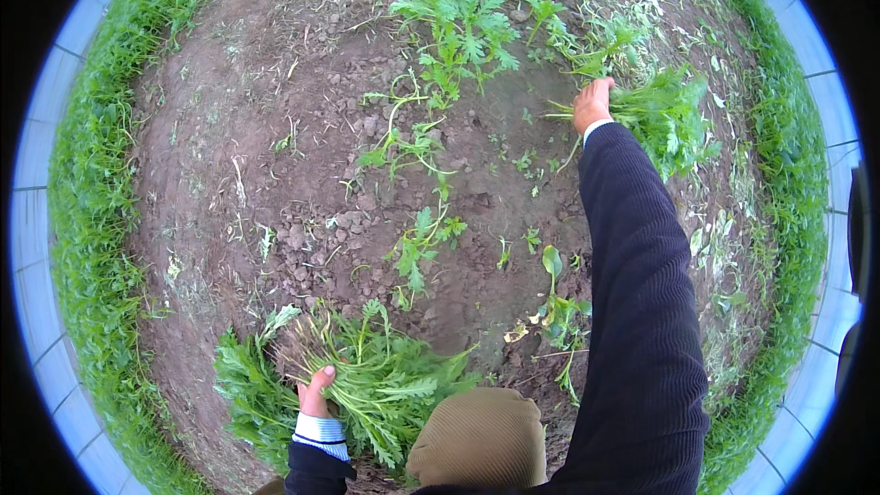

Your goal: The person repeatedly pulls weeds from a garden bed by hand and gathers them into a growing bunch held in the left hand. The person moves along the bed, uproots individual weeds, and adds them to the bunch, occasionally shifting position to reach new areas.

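Observation:
My left hand is closed around a thick bunch of leafy greens with lobed leaves, much like crown daisy. Its brown roots point up and away from me, and more lobed leaves show to the left of the wrist. Reaching far forward to the right, my right hand grips another bunch of greens low over the soil. Pale stems stick out left of that hand and feathery leaves spread to its right. The fingertips of both hands are partly hidden.
Upright lobed-leaf plants grow ahead, with smaller ones nearer me in bare soil. A broad-leaved plant stands left of my right sleeve. My knee is at the bottom. Dense green strips and paving border the bed.

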Motion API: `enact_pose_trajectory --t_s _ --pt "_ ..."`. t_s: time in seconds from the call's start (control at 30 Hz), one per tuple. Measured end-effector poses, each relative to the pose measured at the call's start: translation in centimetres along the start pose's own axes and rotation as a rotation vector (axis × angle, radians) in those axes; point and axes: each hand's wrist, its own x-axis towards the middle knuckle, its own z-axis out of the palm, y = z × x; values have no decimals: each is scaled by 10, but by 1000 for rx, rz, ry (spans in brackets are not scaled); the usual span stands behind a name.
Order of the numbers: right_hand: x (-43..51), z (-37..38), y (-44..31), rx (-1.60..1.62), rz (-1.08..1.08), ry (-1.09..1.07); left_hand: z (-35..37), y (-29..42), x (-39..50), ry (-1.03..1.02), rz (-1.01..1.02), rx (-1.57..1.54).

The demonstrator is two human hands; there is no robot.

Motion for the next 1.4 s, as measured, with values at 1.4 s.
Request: enact_pose_trajectory --t_s 1.4 --pt "-66 110 64 782 204 239 20 -6 10 -65 44 133"
